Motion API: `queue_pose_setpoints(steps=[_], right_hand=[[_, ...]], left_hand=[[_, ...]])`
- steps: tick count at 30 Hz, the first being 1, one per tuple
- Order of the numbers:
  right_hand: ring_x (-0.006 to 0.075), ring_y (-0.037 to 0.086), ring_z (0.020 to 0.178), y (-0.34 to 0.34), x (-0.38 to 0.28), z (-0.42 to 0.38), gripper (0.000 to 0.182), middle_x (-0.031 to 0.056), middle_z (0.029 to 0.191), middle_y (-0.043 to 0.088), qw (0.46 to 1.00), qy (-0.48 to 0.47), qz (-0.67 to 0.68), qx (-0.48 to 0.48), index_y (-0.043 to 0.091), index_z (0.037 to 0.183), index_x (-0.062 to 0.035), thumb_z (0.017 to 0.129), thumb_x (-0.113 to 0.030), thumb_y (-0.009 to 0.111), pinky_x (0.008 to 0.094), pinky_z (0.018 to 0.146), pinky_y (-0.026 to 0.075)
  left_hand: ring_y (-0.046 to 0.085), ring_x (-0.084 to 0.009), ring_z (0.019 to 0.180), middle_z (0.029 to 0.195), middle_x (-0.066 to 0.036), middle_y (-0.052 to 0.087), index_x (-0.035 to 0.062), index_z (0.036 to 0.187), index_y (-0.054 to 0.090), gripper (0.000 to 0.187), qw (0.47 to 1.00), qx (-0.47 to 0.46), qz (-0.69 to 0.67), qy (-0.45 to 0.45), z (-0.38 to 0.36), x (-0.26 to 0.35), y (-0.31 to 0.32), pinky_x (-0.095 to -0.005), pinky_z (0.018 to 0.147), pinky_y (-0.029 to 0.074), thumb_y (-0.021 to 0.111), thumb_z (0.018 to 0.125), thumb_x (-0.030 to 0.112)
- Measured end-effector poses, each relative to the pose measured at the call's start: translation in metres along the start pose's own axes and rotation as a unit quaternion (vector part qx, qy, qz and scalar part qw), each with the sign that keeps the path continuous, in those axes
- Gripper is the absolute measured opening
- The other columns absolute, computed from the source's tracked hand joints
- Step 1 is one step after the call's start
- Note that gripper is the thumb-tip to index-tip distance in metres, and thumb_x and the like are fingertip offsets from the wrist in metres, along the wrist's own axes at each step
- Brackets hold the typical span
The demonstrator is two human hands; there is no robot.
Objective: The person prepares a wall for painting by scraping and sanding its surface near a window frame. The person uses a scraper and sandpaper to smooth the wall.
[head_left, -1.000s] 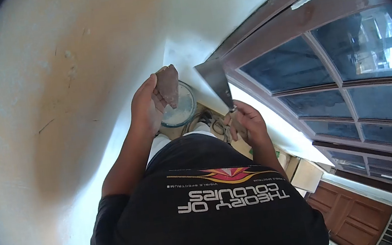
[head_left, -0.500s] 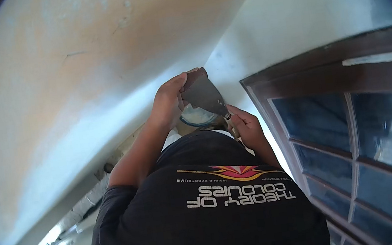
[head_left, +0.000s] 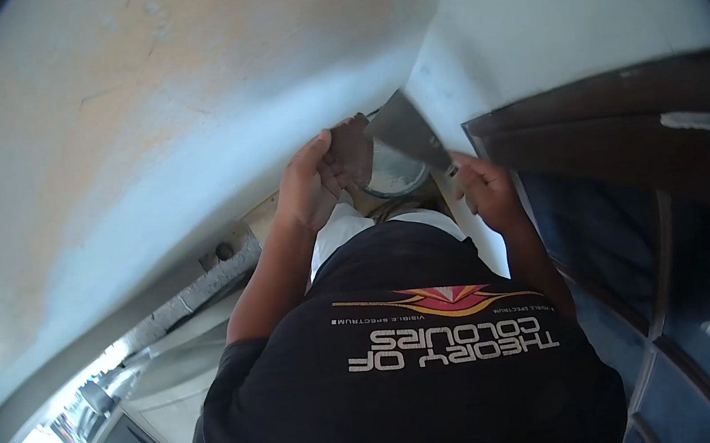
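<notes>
My left hand (head_left: 306,188) holds up a flat brown plate (head_left: 351,146), thumb on its upper edge and fingers beneath. To its right my right hand (head_left: 487,191) is closed around the handle of a putty knife (head_left: 408,129). The knife's wide grey blade points up and to the left, slightly blurred, with one edge right beside the plate. Below the two tools a round bucket (head_left: 394,179) with whitish contents shows in part, its far side hidden by the blade.
A wall (head_left: 137,134) with peach-coloured patches rises on the left and meets a pale wall (head_left: 561,15) at a corner ahead. Close on the right is a dark wooden frame (head_left: 602,122) with glass panes. A ledge (head_left: 178,306) runs along the lower left.
The putty knife blade has moved right, off the brown plate it overlapped. My right hand has shifted right with it, and more of the bucket shows. The view has turned slightly.
</notes>
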State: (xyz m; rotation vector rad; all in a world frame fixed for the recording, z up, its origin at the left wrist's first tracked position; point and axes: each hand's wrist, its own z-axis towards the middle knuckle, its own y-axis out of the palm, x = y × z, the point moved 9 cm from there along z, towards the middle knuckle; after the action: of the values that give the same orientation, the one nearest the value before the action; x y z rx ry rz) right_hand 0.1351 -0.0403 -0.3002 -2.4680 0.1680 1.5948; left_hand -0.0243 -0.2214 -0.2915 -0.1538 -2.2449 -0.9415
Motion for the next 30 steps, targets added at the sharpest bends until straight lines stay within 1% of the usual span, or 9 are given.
queue_pose_setpoints(steps=[6, 8, 13, 15, 17, 20, 23, 25, 30], right_hand=[[0.0046, 0.049, 0.061, -0.041, -0.009, -0.043, 0.038, 0.0044, 0.083, 0.061, 0.981, -0.077, 0.078, 0.159, 0.051, 0.135, -0.0018, 0.099, -0.016, 0.052, 0.0198, 0.055, 0.042], [0.0065, 0.053, 0.067, -0.038, -0.004, -0.064, 0.041, 0.0063, 0.091, 0.062, 0.969, -0.102, 0.030, 0.221, 0.053, 0.133, -0.0014, 0.095, -0.016, 0.060, 0.0212, 0.059, 0.045], [0.0123, 0.060, 0.081, -0.002, -0.040, -0.107, 0.061, 0.0119, 0.110, 0.062, 0.951, -0.063, 0.096, 0.286, 0.039, 0.145, -0.0029, 0.089, -0.001, 0.064, 0.0266, 0.069, 0.052], [0.0141, 0.060, 0.082, -0.007, -0.071, -0.122, 0.059, 0.0121, 0.107, 0.063, 0.940, -0.042, 0.073, 0.331, 0.043, 0.143, -0.0030, 0.088, 0.000, 0.064, 0.0279, 0.071, 0.051], [0.0186, 0.060, 0.084, -0.009, -0.138, -0.155, 0.054, 0.0136, 0.103, 0.063, 0.837, -0.190, -0.285, 0.426, 0.052, 0.136, -0.0019, 0.084, 0.004, 0.064, 0.0298, 0.078, 0.049], [0.0221, 0.060, 0.087, -0.018, -0.169, -0.196, 0.052, 0.0154, 0.100, 0.063, 0.798, -0.176, -0.209, 0.537, 0.057, 0.131, -0.0012, 0.079, 0.007, 0.064, 0.0306, 0.082, 0.047], [0.0200, 0.060, 0.088, -0.024, -0.210, -0.214, 0.056, 0.0151, 0.102, 0.063, 0.752, -0.185, -0.254, 0.580, 0.057, 0.132, -0.0019, 0.077, 0.009, 0.066, 0.0281, 0.080, 0.047], [0.0183, 0.062, 0.085, -0.026, -0.237, -0.218, 0.054, 0.0150, 0.099, 0.065, 0.708, -0.214, -0.301, 0.602, 0.059, 0.129, -0.0022, 0.077, 0.010, 0.067, 0.0264, 0.076, 0.048], [0.0194, 0.065, 0.072, -0.030, -0.267, -0.200, 0.045, 0.0142, 0.084, 0.066, 0.682, -0.236, -0.359, 0.591, 0.065, 0.121, -0.0018, 0.077, 0.006, 0.069, 0.0260, 0.066, 0.050]], left_hand=[[0.059, -0.0219, 0.105, 0.115, -0.011, 0.062, 0.0026, 0.126, 0.052, 0.040, 0.998, -0.030, -0.051, -0.015, 0.044, 0.020, 0.033, -0.0382, 0.089, 0.045, 0.041, 0.103, 0.033], [0.058, -0.0198, 0.099, 0.110, -0.008, 0.061, 0.0044, 0.122, 0.054, 0.039, 0.974, -0.205, -0.090, -0.038, 0.063, 0.021, 0.056, -0.0362, 0.085, 0.044, 0.039, 0.104, 0.035], [0.041, -0.0101, 0.058, 0.071, 0.003, 0.042, 0.0151, 0.091, 0.050, 0.034, 0.986, -0.141, -0.013, -0.090, 0.091, 0.032, 0.090, -0.0270, 0.055, 0.034, 0.042, 0.101, 0.046], [0.035, -0.0063, 0.051, 0.066, 0.005, 0.039, 0.0164, 0.093, 0.047, 0.024, 0.969, -0.242, -0.041, -0.038, 0.095, 0.047, 0.121, -0.0235, 0.049, 0.031, 0.054, 0.098, 0.039], [0.034, -0.0061, 0.051, 0.066, 0.005, 0.039, 0.0161, 0.095, 0.046, 0.018, 0.965, -0.248, 0.061, 0.053, 0.080, 0.070, 0.160, -0.0231, 0.048, 0.032, 0.058, 0.095, 0.029], [0.038, -0.0062, 0.053, 0.069, 0.004, 0.041, 0.0147, 0.101, 0.041, 0.029, 0.926, -0.275, 0.173, 0.193, 0.064, 0.105, 0.209, -0.0219, 0.050, 0.037, 0.064, 0.086, 0.004], [0.051, -0.0087, 0.062, 0.078, 0.001, 0.051, 0.0133, 0.100, 0.047, 0.036, 0.849, -0.316, 0.113, 0.408, 0.037, 0.139, 0.240, -0.0255, 0.056, 0.043, 0.071, 0.077, -0.001], [0.060, -0.0151, 0.079, 0.092, -0.003, 0.061, 0.0149, 0.103, 0.060, 0.033, 0.586, -0.259, 0.298, 0.707, -0.023, 0.152, 0.264, -0.0238, 0.064, 0.046, 0.072, 0.075, 0.002], [0.063, -0.0189, 0.093, 0.112, -0.002, 0.065, 0.0273, 0.111, 0.069, 0.040, 0.363, -0.227, 0.273, 0.862, -0.063, 0.123, 0.295, -0.0219, 0.061, 0.047, 0.069, 0.075, 0.012]])
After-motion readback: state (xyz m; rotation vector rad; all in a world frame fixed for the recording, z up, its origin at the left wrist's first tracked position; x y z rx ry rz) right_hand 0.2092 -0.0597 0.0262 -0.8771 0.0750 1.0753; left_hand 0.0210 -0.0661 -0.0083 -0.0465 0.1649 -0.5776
